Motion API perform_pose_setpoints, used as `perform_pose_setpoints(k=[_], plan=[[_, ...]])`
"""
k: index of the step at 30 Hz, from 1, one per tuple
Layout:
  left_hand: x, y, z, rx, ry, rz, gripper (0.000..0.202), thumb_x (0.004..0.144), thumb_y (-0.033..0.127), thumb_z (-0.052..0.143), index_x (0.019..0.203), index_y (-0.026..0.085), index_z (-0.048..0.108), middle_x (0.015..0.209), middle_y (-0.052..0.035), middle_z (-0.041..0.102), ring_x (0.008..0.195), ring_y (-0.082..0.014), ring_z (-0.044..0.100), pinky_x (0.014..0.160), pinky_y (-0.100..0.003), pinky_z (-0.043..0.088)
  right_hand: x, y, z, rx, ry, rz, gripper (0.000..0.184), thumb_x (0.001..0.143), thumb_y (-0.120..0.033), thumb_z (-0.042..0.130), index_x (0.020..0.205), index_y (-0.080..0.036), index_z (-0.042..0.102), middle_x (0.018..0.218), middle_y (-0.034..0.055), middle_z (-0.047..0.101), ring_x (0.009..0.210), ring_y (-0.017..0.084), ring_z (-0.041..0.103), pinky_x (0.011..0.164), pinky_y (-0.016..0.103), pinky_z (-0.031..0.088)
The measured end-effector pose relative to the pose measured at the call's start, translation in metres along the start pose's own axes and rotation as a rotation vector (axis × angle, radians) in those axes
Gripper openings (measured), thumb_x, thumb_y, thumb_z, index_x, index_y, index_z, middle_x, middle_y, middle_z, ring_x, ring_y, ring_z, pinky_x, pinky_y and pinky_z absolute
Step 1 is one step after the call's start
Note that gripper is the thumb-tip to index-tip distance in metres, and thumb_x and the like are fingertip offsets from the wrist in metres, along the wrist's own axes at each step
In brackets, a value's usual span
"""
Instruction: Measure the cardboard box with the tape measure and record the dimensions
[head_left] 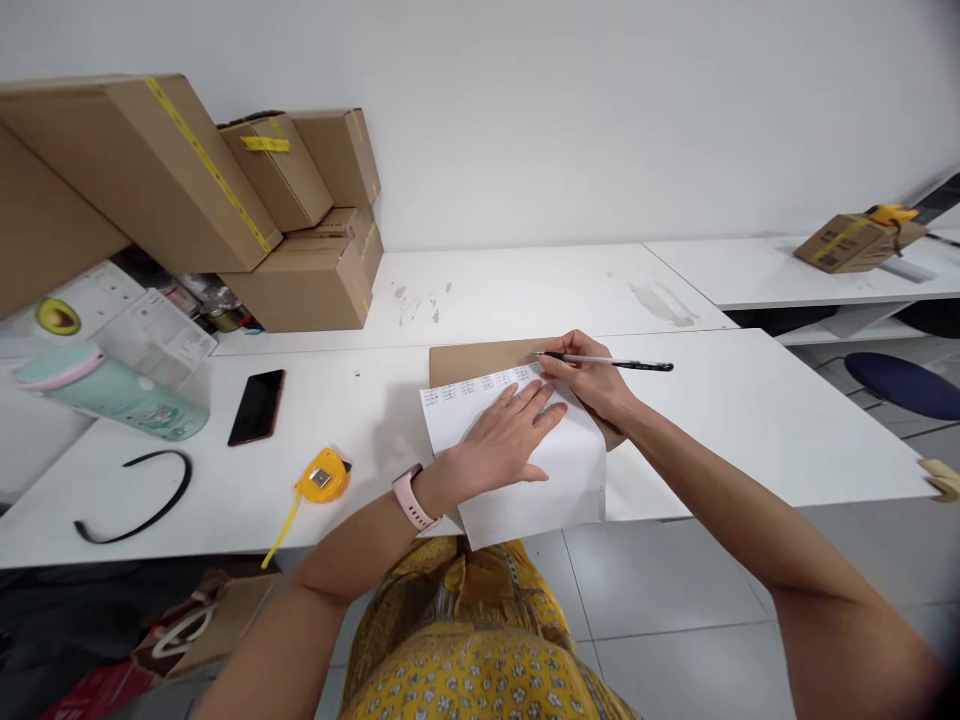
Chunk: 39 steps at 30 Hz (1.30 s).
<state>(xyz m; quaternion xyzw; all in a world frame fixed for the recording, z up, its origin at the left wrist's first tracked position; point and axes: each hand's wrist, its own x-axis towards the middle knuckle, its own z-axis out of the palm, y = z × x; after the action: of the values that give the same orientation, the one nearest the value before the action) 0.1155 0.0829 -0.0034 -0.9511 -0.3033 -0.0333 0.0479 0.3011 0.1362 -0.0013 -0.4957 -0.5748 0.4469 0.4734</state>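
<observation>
A white sheet of paper (525, 505) with rows of small print or writing along its top lies on a brown cardboard piece (480, 362). My left hand (510, 435) rests flat on the sheet, fingers spread, with a pale pink watch on that wrist. A pen (619, 362) with a clear barrel and black ends is gripped in my right hand (589, 375), its tip just above the sheet's top edge, over the cardboard. Whether the tip touches cannot be told. The sheet's lower edge hangs past the front of the table.
On the white table (705, 430), a yellow tape measure (324, 477), a phone (256, 407), a black strap (184, 485) and a mint bottle (124, 395) lie to the left. Cardboard boxes (300, 290) are stacked behind them. Another box (844, 243) stands far right, near a dark blue stool (904, 385).
</observation>
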Motion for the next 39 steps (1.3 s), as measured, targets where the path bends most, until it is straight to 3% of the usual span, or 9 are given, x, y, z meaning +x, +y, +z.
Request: perform_pose_setpoints(k=[7, 12, 17, 26, 39], plan=[[0.000, -0.008, -0.002, 0.001, 0.003, 0.053, 0.095, 0.078, 0.048, 0.083, 0.150, 0.011, 0.035, 0.162, -0.0220, 0.036, 0.152, -0.0347, 0.032, 0.124, -0.045, 0.023, 0.002, -0.003, 0.003, -0.196, 0.072, -0.026, 0.027, 0.084, -0.032, 0.063, 0.069, -0.023, 0.043, 0.059, -0.0051, 0.049, 0.060, 0.014, 0.057, 0.057, 0.029, 0.042], [0.006, 0.009, -0.001, 0.029, 0.067, -0.019, 0.084, 0.081, 0.061, 0.073, 0.139, 0.008, 0.044, 0.151, -0.0280, 0.047, 0.145, -0.0394, 0.041, 0.121, -0.049, 0.027, 0.004, -0.003, 0.002, -0.284, 0.046, -0.027, 0.020, 0.085, -0.029, 0.059, 0.072, -0.024, 0.045, 0.057, -0.0047, 0.054, 0.058, 0.015, 0.053, 0.058, 0.031, 0.040], [0.011, 0.023, 0.002, 0.077, 0.095, -0.092, 0.089, 0.083, 0.062, 0.071, 0.141, 0.001, 0.040, 0.150, -0.0334, 0.046, 0.143, -0.0420, 0.043, 0.119, -0.049, 0.030, 0.004, 0.000, 0.002, -0.291, 0.038, -0.038, 0.020, 0.085, -0.030, 0.060, 0.072, -0.024, 0.046, 0.056, -0.0053, 0.051, 0.055, 0.014, 0.050, 0.056, 0.030, 0.038], [0.010, 0.019, -0.002, 0.109, 0.103, -0.066, 0.082, 0.084, 0.062, 0.071, 0.136, 0.005, 0.045, 0.143, -0.0276, 0.054, 0.138, -0.0382, 0.048, 0.116, -0.046, 0.033, 0.004, 0.002, 0.002, -0.298, 0.017, -0.059, 0.022, 0.085, -0.031, 0.061, 0.072, -0.023, 0.045, 0.058, -0.0052, 0.047, 0.054, 0.012, 0.045, 0.054, 0.030, 0.034], [0.010, 0.019, -0.001, 0.099, 0.133, -0.067, 0.085, 0.081, 0.062, 0.074, 0.136, 0.004, 0.046, 0.139, -0.0273, 0.055, 0.134, -0.0382, 0.050, 0.115, -0.044, 0.035, 0.006, 0.003, 0.002, -0.311, 0.003, -0.087, 0.018, 0.083, -0.026, 0.060, 0.071, -0.023, 0.046, 0.059, -0.0051, 0.048, 0.054, 0.012, 0.042, 0.053, 0.030, 0.031]])
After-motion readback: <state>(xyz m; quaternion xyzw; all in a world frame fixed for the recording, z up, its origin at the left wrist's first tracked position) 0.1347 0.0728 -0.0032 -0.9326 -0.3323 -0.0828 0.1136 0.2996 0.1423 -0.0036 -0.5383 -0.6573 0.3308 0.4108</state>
